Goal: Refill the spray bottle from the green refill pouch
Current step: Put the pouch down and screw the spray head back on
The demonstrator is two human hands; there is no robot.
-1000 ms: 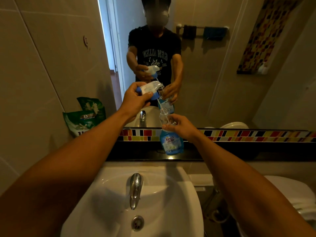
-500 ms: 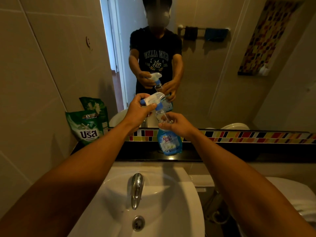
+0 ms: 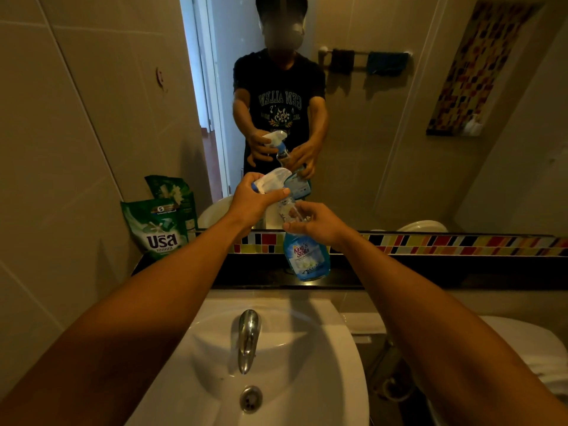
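Note:
A clear spray bottle (image 3: 305,256) with blue liquid and a blue label stands on the black ledge (image 3: 399,272) behind the sink. My right hand (image 3: 316,224) grips its neck. My left hand (image 3: 253,199) holds the white and blue trigger head (image 3: 273,181), which sits down at the bottle's mouth. The green refill pouch (image 3: 159,230) leans upright against the left wall at the ledge's left end, apart from both hands.
A white sink (image 3: 292,364) with a chrome tap (image 3: 247,339) lies below my arms. A mirror (image 3: 384,133) fills the wall ahead, above a strip of coloured tiles (image 3: 461,242). A white toilet (image 3: 522,348) is at the lower right.
My left hand has lowered the trigger head, with its tube, down onto the bottle's neck. My right hand has kept its hold on the bottle.

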